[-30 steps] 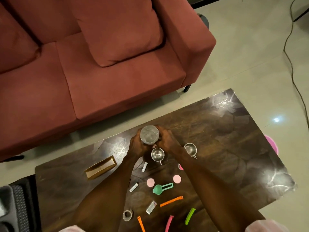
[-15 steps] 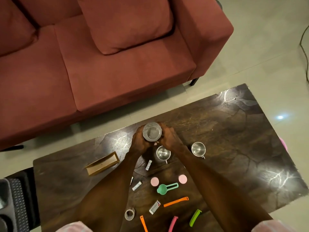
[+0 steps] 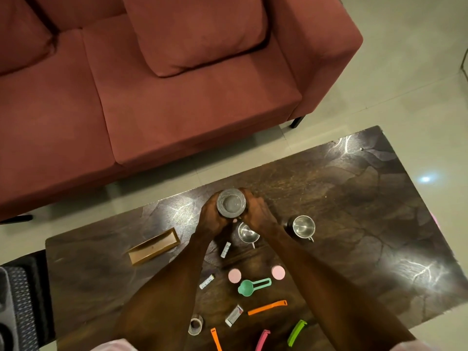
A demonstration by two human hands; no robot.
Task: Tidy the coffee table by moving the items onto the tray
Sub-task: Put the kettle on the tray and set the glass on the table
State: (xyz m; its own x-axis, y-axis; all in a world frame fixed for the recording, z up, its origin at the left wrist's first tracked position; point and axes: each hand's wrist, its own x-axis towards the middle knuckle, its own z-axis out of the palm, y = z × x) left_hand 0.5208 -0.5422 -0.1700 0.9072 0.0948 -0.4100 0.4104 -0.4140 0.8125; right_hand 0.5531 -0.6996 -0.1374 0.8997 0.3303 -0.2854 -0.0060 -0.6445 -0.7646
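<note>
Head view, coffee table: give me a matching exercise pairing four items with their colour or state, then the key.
Things:
1. glass
2. scoop
3. wooden tray
4. steel cup with the handle, right of the hands

Descriptions:
A. mint green, lying flat between two pink discs
B. gripped between the left hand and the right hand
C. standing untouched, open side up
D. long and empty, left of the arms

Pairs: 1-B, 2-A, 3-D, 4-C

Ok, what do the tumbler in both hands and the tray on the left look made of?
Tumbler: probably clear glass; you can see through to its base, with pale glints on the rim. Tray: looks like wood or bamboo with a matte tan finish; it's too small to be sure.
</note>
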